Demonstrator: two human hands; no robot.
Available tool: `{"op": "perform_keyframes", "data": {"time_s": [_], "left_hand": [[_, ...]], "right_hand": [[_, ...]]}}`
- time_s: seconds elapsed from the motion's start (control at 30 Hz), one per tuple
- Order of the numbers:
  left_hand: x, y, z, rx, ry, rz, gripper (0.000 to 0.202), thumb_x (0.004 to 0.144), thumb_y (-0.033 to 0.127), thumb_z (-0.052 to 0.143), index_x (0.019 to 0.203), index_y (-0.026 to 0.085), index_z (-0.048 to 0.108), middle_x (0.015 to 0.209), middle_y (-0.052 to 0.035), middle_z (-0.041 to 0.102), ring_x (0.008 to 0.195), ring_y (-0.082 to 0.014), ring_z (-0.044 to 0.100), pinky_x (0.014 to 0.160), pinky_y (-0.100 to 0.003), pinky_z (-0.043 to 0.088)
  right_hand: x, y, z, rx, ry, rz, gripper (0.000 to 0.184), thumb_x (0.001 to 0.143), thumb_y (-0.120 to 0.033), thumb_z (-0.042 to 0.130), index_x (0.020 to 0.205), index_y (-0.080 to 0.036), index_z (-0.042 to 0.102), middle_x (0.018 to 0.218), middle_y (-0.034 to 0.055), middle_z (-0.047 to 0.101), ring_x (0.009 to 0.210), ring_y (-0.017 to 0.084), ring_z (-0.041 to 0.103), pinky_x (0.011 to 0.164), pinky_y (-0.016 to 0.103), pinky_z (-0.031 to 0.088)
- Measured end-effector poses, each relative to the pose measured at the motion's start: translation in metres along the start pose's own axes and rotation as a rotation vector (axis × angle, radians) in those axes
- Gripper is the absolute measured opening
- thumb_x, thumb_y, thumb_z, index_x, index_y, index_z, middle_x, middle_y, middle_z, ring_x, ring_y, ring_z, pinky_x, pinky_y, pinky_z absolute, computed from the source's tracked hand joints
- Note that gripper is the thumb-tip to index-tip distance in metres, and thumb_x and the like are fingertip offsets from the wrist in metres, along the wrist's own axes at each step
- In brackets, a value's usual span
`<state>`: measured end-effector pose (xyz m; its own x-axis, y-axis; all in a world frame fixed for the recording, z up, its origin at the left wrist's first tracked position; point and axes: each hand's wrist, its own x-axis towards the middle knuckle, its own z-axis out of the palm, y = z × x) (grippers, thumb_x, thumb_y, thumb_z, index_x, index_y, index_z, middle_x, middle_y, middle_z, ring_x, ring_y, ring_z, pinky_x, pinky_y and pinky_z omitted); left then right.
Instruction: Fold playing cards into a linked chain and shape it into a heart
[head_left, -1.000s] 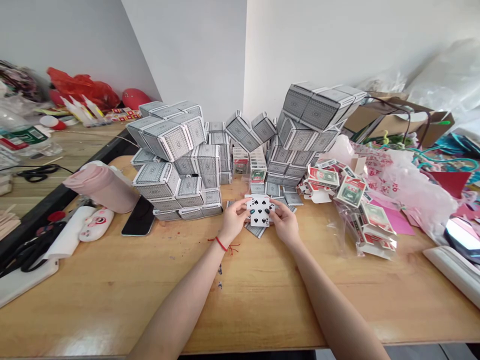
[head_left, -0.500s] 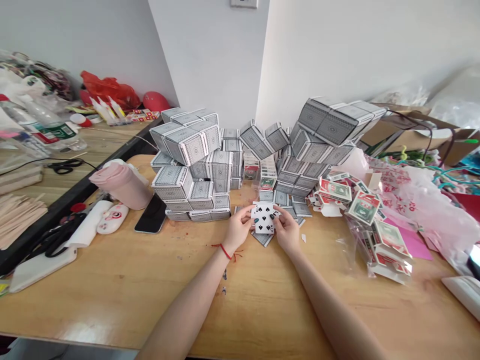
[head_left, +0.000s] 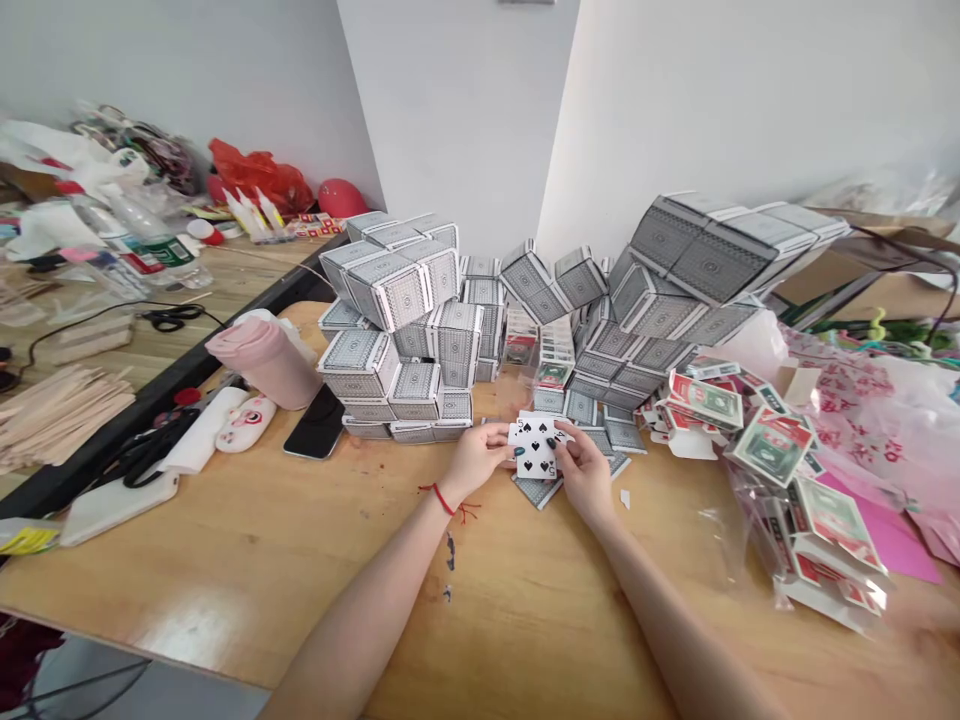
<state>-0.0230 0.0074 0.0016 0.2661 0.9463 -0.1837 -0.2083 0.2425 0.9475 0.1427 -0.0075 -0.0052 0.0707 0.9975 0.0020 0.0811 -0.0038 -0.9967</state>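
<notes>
Between both hands, a little above the wooden table (head_left: 315, 560), are playing cards (head_left: 535, 458) with the five of spades facing me. Part of another card's corner peeks out behind it at the right. My left hand (head_left: 480, 462), with a red string bracelet (head_left: 443, 500), pinches the left edge. Thumb and fingers of my right hand (head_left: 587, 474) grip the right edge. Loose patterned cards (head_left: 538, 490) lie face down just beneath and behind the hands. Beyond stand stacked blocks folded from grey-backed cards, one pile (head_left: 401, 340) at left and a leaning one (head_left: 660, 300) at right.
Left of the blocks are a black phone (head_left: 313, 425), a pink cylindrical roll (head_left: 266, 362), a white mouse-shaped item (head_left: 246, 424) and scissors (head_left: 154, 460). Opened card boxes (head_left: 832, 525) and a pink-printed plastic bag (head_left: 862, 400) lie at right. A wall (head_left: 465, 110) rises behind.
The whole view has shifted, so most things appear farther right. Both hands still hold the cards; the five of spades sits slightly differently over the card behind.
</notes>
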Motion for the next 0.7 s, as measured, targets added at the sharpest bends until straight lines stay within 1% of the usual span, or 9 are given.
{"op": "perform_keyframes", "data": {"time_s": [0.07,0.13,0.27,0.37,0.43,0.5,0.57,0.7], "left_hand": [[0.001,0.001,-0.002,0.013,-0.015,0.018,0.044,0.066,0.014,0.065,0.108,0.016,0.053,0.081,-0.0050,0.067,0.072,-0.0166,0.065,0.066,-0.032,0.056],[0.001,0.001,-0.003,0.030,-0.014,0.035,0.049,0.065,0.015,0.065,0.112,0.017,0.050,0.081,-0.0041,0.066,0.073,-0.0165,0.064,0.065,-0.033,0.056],[0.001,0.001,-0.003,0.041,-0.007,0.029,0.044,0.068,0.019,0.063,0.111,0.016,0.050,0.082,-0.0048,0.065,0.074,-0.0169,0.064,0.063,-0.033,0.056],[0.002,0.002,-0.002,0.042,-0.001,0.032,0.042,0.070,0.019,0.060,0.110,0.016,0.050,0.085,-0.0053,0.065,0.076,-0.0172,0.064,0.063,-0.032,0.056],[0.002,0.003,-0.001,0.043,0.010,0.029,0.040,0.071,0.019,0.060,0.109,0.015,0.049,0.087,-0.0062,0.065,0.077,-0.0173,0.064,0.063,-0.032,0.056],[0.002,0.003,-0.001,0.053,0.033,0.020,0.036,0.071,0.020,0.059,0.106,0.014,0.050,0.086,-0.0065,0.066,0.075,-0.0170,0.064,0.062,-0.031,0.056],[0.001,0.003,0.000,0.069,0.045,0.013,0.033,0.071,0.020,0.059,0.102,0.014,0.051,0.083,-0.0060,0.066,0.073,-0.0166,0.064,0.060,-0.029,0.056],[0.001,0.004,0.000,0.094,0.046,0.004,0.031,0.071,0.022,0.060,0.099,0.015,0.052,0.080,-0.0046,0.066,0.069,-0.0153,0.064,0.056,-0.028,0.055]], "right_hand": [[-0.001,-0.004,0.000,0.013,-0.012,-0.001,0.044,0.074,-0.042,0.053,0.112,-0.019,0.050,0.050,-0.0080,0.030,0.040,0.009,0.032,0.038,0.023,0.043],[-0.002,-0.005,0.000,0.028,-0.020,0.002,0.046,0.074,-0.042,0.053,0.114,-0.020,0.047,0.049,-0.0080,0.033,0.040,0.009,0.034,0.038,0.023,0.043],[0.000,0.001,-0.001,0.080,-0.025,0.041,0.048,0.072,-0.045,0.056,0.112,-0.019,0.048,0.049,-0.0070,0.042,0.040,0.010,0.040,0.039,0.024,0.045],[0.002,0.006,-0.003,0.122,-0.043,0.082,0.049,0.070,-0.047,0.058,0.108,-0.018,0.049,0.058,-0.0018,0.056,0.047,0.013,0.050,0.043,0.026,0.046],[0.002,0.006,-0.004,0.161,-0.092,0.092,0.048,0.070,-0.047,0.058,0.105,-0.017,0.049,0.067,0.0023,0.061,0.054,0.015,0.056,0.048,0.027,0.047],[0.002,0.004,-0.006,0.187,-0.153,0.095,0.043,0.070,-0.048,0.058,0.101,-0.017,0.051,0.072,0.0047,0.063,0.059,0.017,0.058,0.052,0.029,0.049],[0.002,0.003,-0.007,0.185,-0.189,0.100,0.040,0.070,-0.049,0.058,0.095,-0.017,0.054,0.072,0.0055,0.064,0.060,0.018,0.059,0.053,0.030,0.049],[0.002,0.004,-0.009,0.155,-0.184,0.109,0.038,0.068,-0.050,0.059,0.089,-0.018,0.056,0.062,0.0019,0.061,0.055,0.018,0.057,0.051,0.030,0.049]]}}
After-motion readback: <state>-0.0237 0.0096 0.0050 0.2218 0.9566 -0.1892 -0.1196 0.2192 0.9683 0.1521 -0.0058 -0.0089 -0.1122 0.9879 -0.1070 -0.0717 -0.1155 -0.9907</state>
